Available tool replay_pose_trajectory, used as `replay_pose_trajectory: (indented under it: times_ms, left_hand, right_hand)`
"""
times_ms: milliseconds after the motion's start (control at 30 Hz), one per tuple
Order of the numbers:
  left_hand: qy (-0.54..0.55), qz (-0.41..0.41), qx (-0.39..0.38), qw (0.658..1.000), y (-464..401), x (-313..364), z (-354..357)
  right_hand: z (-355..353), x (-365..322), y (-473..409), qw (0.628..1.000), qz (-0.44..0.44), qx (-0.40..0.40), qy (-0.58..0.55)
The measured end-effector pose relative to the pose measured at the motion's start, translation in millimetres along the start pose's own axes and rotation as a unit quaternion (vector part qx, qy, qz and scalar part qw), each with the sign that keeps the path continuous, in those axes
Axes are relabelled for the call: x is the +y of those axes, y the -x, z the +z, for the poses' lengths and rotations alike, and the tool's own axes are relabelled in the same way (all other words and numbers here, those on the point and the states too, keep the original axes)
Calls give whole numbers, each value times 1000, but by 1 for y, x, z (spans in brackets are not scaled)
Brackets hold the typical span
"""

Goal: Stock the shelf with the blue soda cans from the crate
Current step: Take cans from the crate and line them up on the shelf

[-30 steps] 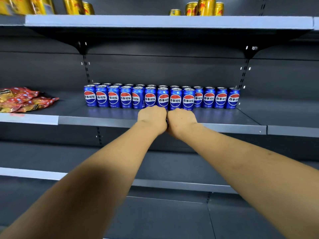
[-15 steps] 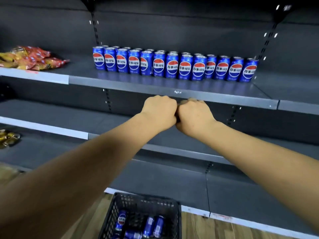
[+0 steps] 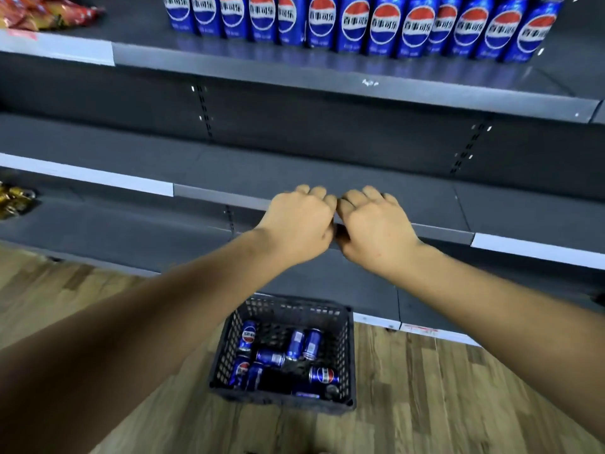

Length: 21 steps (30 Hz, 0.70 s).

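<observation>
Both hands have come down from the row of blue cans [image 3: 357,24] on the upper shelf [image 3: 327,80]; the left hand [image 3: 299,224] and right hand [image 3: 376,227], knuckles touching, are curled and hold nothing, so that load is placed. More cans [image 3: 278,358] lie in the crate [image 3: 347,355] on the floor below, with open room between the lower shelf edge [image 3: 216,195] and the crate rim.

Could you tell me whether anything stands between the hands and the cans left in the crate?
Nothing visible does. The left hand and right hand hover, holding nothing, above the open-topped crate; its loose cans lie uncovered below.
</observation>
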<state>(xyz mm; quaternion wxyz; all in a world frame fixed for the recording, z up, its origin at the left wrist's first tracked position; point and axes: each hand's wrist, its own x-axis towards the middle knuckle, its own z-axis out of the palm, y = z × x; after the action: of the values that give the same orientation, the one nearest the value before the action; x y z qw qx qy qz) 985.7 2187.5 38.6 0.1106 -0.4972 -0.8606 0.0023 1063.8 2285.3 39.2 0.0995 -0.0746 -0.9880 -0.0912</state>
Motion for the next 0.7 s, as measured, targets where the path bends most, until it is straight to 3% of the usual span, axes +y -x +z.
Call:
replay_pose_trajectory:
  times_ms: [333,533,700]
  left_hand:
    - [55,4,-56,997,48,-36,117]
    - [62,-23,-100,993,64,-24,217]
    - [55,-38,-136,988,83,-5,332]
  right_hand:
    - [121,-57,9,998,31,-35,-37]
    - [204,-65,26,989,35,-121,-76]
    - [321,-84,51,977,73,-177,-96]
